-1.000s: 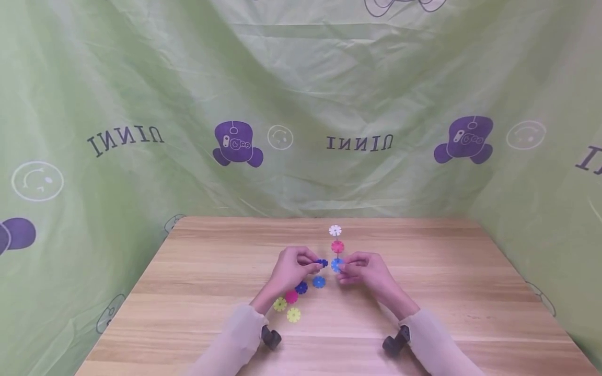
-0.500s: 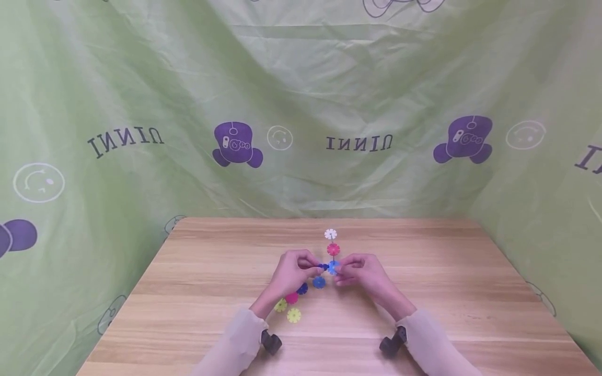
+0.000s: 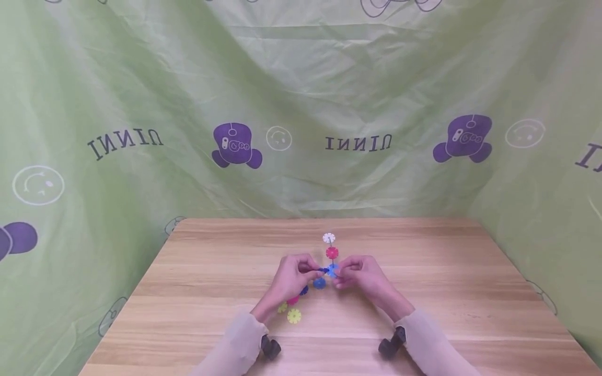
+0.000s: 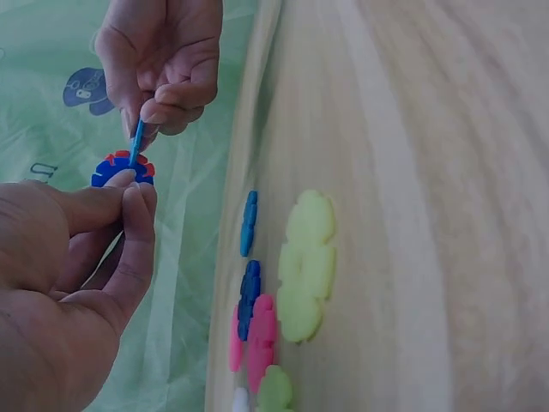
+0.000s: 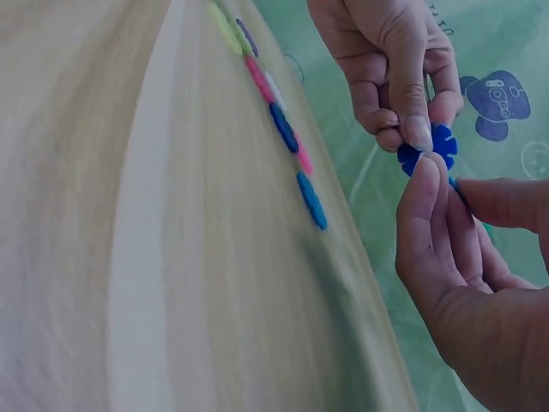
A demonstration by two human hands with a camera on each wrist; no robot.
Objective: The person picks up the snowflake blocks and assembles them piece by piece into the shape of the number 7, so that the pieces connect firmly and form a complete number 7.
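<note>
My left hand point(image 3: 292, 275) pinches a dark blue notched flower-shaped disc point(image 5: 443, 144) between thumb and fingers. Opposite it, my right hand point(image 3: 369, 275) pinches a light blue disc point(image 3: 332, 270) of the same kind. From this light blue piece a chain runs away from me: a connecting disc seen edge-on, a pink disc point(image 3: 332, 253), then a white disc point(image 3: 328, 238). In the left wrist view the light blue disc, edge-on, meets the rim of the dark blue one at right angles. How deep their slots engage is hidden by the fingertips.
Loose discs lie on the wooden table point(image 3: 447, 292) below my left hand: a blue disc point(image 3: 319, 283), a dark blue disc point(image 3: 304, 290), a pink disc point(image 3: 292, 301) and a yellow-green disc point(image 3: 294, 316), among others. A green printed cloth point(image 3: 301, 177) hangs behind the table.
My right hand has moved left with the chain, bringing the light blue disc against the dark blue one. Both hands have come slightly nearer to me. The loose discs stay put.
</note>
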